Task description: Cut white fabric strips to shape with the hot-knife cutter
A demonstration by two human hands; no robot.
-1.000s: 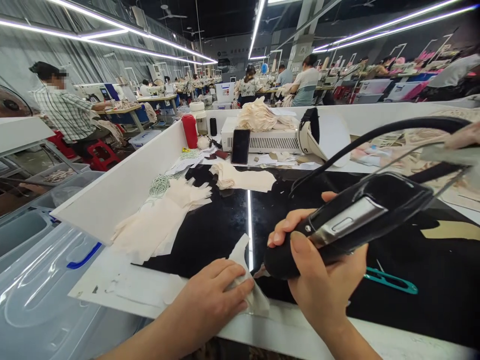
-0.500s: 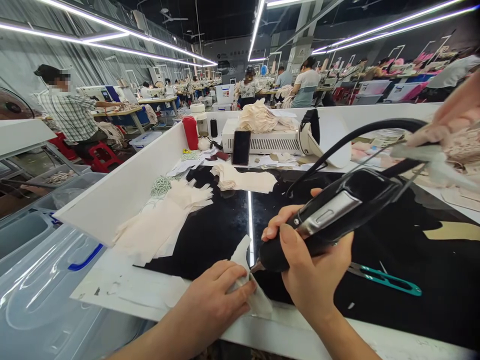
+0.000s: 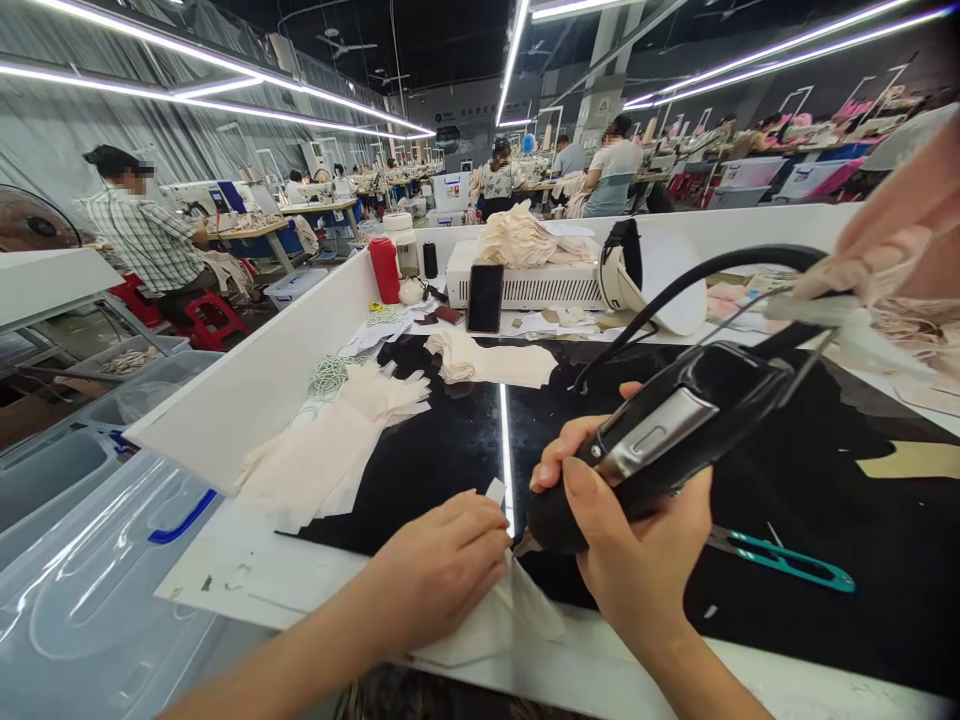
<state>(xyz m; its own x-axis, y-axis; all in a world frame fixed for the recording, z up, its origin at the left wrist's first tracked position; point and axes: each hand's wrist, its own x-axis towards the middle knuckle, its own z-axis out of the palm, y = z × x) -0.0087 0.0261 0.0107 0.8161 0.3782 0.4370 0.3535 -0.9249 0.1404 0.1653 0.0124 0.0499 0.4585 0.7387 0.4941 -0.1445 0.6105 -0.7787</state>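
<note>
In the head view my right hand (image 3: 637, 545) wraps round a thick black corded hand tool (image 3: 686, 425) with a silver plate on its side. Its narrow metal tip (image 3: 527, 543) points down to the left, right by the fingertips of my left hand (image 3: 450, 560). That hand is closed on a small pale fabric piece (image 3: 536, 605) at the table's front edge. The fingers cover most of the piece; one corner shows above them and a strip below. Whether the tip touches the fabric, I cannot tell. Turquoise thread snips (image 3: 795, 560) lie right of my right hand.
Pale fabric pieces (image 3: 326, 440) are stacked left on the black work surface (image 3: 442, 450), more (image 3: 491, 360) farther back. A phone (image 3: 485, 298) leans on a white vented box (image 3: 540, 280). A black cable (image 3: 697, 275) arches behind the tool. Another person's blurred hand (image 3: 892, 230) is upper right.
My left hand has shifted slightly up and now covers more of the fabric piece, whose upper end shows less. The tool tip stays beside it. The view has shifted slightly.
</note>
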